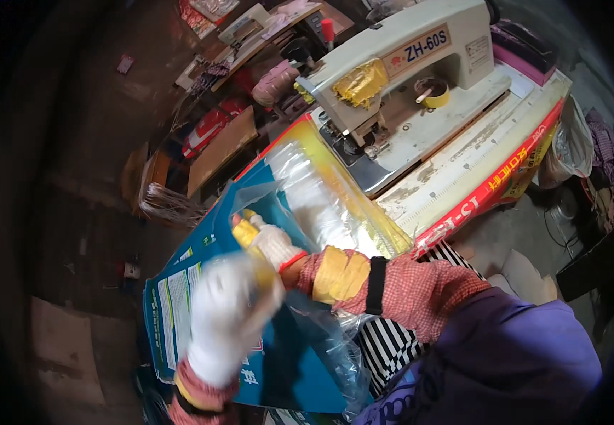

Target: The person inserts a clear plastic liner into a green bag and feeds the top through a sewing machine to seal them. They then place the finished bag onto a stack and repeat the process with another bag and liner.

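A teal woven sack [300, 361] with printed panels lies across the work surface before me. Clear plastic film [321, 205] spills over the sack and bunches up beside the sewing machine. My right hand [271, 241], in a white knitted glove with yellow tape on the fingers, is closed at a raised fold of this film, its fingertips drawn together. Just left of it, over the sack, my left hand [229, 312] is a white-gloved blur; its fingers are smeared by motion. Both forearms wear red checked sleeves with yellow patches and black bands.
A pale industrial sewing machine [420, 57] stands at the upper right, a yellow tape roll [434, 95] on its bed. Red-and-yellow printed sheeting [491, 184] edges the table. Farther back are pink thread cones [275, 81] and a brown board [222, 150]. A white sack [569, 145] stands right.
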### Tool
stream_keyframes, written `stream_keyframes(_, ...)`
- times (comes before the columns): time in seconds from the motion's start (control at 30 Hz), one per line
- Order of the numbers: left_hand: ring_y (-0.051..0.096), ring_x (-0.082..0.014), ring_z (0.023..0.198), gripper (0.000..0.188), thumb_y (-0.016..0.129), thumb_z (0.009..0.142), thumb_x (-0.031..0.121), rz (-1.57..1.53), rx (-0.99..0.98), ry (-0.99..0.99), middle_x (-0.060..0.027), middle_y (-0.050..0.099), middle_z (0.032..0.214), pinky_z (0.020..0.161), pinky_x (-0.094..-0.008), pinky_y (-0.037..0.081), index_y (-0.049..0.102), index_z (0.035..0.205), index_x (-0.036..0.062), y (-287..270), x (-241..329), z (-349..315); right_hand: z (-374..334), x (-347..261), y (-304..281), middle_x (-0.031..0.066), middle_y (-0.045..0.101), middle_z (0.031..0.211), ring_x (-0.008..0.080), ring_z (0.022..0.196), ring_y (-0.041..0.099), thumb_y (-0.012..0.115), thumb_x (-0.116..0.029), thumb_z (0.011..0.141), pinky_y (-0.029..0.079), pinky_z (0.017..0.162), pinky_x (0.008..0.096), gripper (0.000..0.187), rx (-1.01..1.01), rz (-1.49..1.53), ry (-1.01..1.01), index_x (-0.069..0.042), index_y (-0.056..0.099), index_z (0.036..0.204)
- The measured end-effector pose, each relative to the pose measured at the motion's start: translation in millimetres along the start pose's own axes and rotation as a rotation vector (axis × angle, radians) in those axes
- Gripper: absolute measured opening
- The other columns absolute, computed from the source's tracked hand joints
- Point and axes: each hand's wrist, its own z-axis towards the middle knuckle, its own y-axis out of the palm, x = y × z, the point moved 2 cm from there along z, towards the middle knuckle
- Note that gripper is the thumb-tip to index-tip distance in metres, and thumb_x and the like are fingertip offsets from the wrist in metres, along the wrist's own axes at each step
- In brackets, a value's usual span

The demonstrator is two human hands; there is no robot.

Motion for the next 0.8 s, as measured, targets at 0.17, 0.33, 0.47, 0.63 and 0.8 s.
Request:
stream_keyframes(0.17, 0.057, -0.025, 0.092, 0.033, 0.069, 0.062, 0.013, 0.682, -0.047, -0.002, -0.0084, 0.058, 0.094, 0.077, -0.0361, 0.046, 0.06, 0.093, 0.0061, 58.5, -63.3, 94.6, -28.0, -40.2, -8.3, 0.0217, 0.061, 0.103, 0.0389, 0.099, 0.057, 0.055, -0.033, 0.082, 0.047, 0.082, 0.0401, 0.041, -0.334, -1.04, -0.449, -0.004, 0.057, 0.11)
stream_keyframes(0.33, 0.062, -0.0303, 0.078, 0.01, 0.057, 0.069, 0.005, 0.263, -0.47, 0.209, -0.013, 0.061, 0.079, 0.066, -0.0379, 0.051, 0.062, 0.076, 0.009, 106.2, -69.0, 76.0, -72.1, -42.9, -27.9, 0.0207, 0.06, 0.108, 0.0366, 0.101, 0.058, 0.059, -0.034, 0.078, 0.046, 0.084, 0.0408, 0.044, -0.678, -0.869, -0.044, -0.009, 0.057, 0.113)
stream_keyframes(0.47, 0.062, -0.0315, 0.075, 0.015, 0.057, 0.071, 0.005, 0.363, -0.454, -0.056, -0.0139, 0.061, 0.075, 0.064, -0.0393, 0.05, 0.061, 0.085, 0.0101, 99.1, -91.9, 37.9, -88.5, -46.0, -37.3, 0.021, 0.06, 0.108, 0.0345, 0.104, 0.056, 0.051, -0.047, 0.082, 0.044, 0.086, 0.0412, 0.059, -0.906, -0.769, -0.464, -0.014, 0.045, 0.13)
stream_keyframes(0.63, 0.063, -0.0292, 0.072, 0.031, 0.06, 0.076, 0.008, 0.45, -0.256, -0.302, -0.0132, 0.063, 0.079, 0.063, -0.0379, 0.05, 0.057, 0.107, 0.0116, 68.4, -80.9, 79.9, -70.1, -32.2, -55.2, 0.023, 0.059, 0.103, 0.0381, 0.092, 0.058, 0.035, -0.055, 0.089, 0.046, 0.076, 0.0411, 0.064, -0.686, -0.734, -0.095, -0.014, 0.031, 0.137)
stream_keyframes(0.8, 0.065, -0.0283, 0.082, 0.02, 0.055, 0.081, 0.01, 0.844, -0.534, -0.401, -0.0142, 0.066, 0.086, 0.069, -0.036, 0.052, 0.065, 0.098, 0.0067, 69.4, -102.6, 94.8, -63.2, -40.1, -60.9, 0.0194, 0.062, 0.099, 0.0361, 0.083, 0.061, 0.032, -0.039, 0.094, 0.049, 0.07, 0.0414, 0.041, -0.573, -0.723, 0.108, -0.013, 0.047, 0.122)
